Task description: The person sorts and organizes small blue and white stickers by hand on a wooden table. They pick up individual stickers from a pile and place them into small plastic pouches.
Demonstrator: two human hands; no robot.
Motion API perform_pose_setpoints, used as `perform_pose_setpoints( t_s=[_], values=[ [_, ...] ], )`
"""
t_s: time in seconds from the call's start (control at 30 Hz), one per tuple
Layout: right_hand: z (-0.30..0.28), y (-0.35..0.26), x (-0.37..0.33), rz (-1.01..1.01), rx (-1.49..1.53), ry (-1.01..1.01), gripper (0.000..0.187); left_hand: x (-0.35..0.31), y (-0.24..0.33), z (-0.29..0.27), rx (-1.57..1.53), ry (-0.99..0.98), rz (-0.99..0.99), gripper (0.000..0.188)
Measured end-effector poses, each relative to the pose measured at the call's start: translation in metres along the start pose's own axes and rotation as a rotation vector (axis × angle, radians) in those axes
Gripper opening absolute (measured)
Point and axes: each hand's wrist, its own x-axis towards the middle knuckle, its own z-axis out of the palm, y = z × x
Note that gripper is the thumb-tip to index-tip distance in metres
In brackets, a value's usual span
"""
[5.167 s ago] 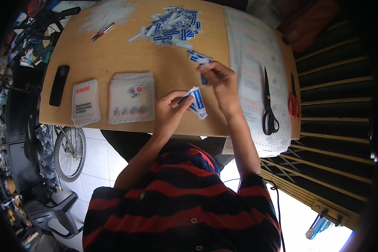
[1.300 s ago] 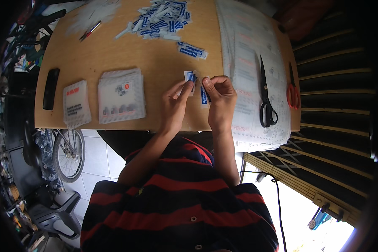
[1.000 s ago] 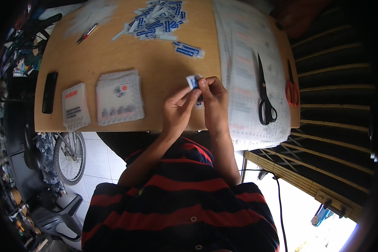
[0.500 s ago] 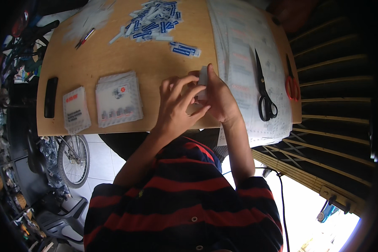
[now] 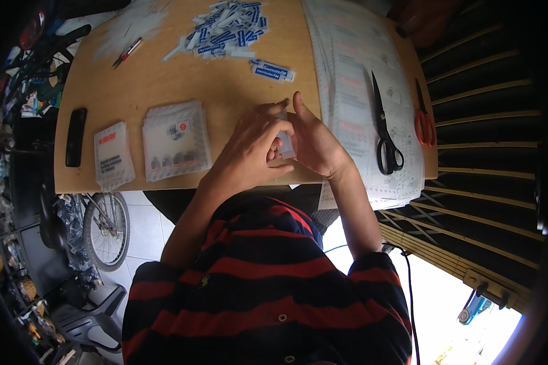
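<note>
In the head view, with the hands as the clock's centre, the left forearm comes in from between 7 and 8 o'clock, the right from between 4 and 5. The left hand (image 5: 249, 143) shows its back, wrist bent inward, fingers curled over the pale strips (image 5: 285, 146), thumb stretched toward 3 o'clock below them. The right hand (image 5: 319, 146) turns its palm toward 9 o'clock, thumb raised apart toward 12. The strips sit upright between both hands, above the near part of the table (image 5: 225, 91); which hand grips them I cannot tell, as the fingers overlap.

At 12 o'clock lies a small group of blue-and-white labels (image 5: 274, 71), with a larger label pile (image 5: 228, 30) at 11. Stacked clear bags (image 5: 175, 146) lie at 9 o'clock, black scissors (image 5: 380, 115) at 3, on printed sheets (image 5: 350, 97).
</note>
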Motion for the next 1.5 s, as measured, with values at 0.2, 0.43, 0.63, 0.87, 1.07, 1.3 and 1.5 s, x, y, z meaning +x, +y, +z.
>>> perform_pose_setpoints(
  t_s=[0.2,0.43,0.63,0.87,1.07,1.3,1.5],
  values=[
    [-0.003,0.004,0.003,-0.004,0.066,-0.072,0.07,-0.005,-0.001,0.009,-0.291,0.065,-0.255,0.058],
    [0.001,0.0,0.001,-0.021,0.018,-0.042,0.068,-0.001,-0.006,0.005,-0.053,0.2,0.021,0.049],
    [0.014,-0.004,0.0,-0.038,0.122,0.152,0.068,0.001,-0.012,0.011,-0.138,0.277,0.046,0.043],
    [-0.005,0.001,-0.001,-0.076,0.154,0.003,0.051,0.001,-0.016,0.012,-0.158,0.326,0.038,0.045],
    [-0.005,0.003,-0.003,-0.095,0.142,-0.041,0.037,0.0,-0.018,0.008,-0.116,0.295,0.048,0.052],
    [-0.019,0.012,-0.002,-0.159,0.05,-0.072,0.018,-0.002,-0.021,0.006,-0.066,0.266,0.08,0.057],
    [-0.021,0.008,0.0,-0.174,-0.069,-0.012,0.012,-0.004,-0.024,0.013,-0.02,0.287,0.093,0.058]
  ],
)
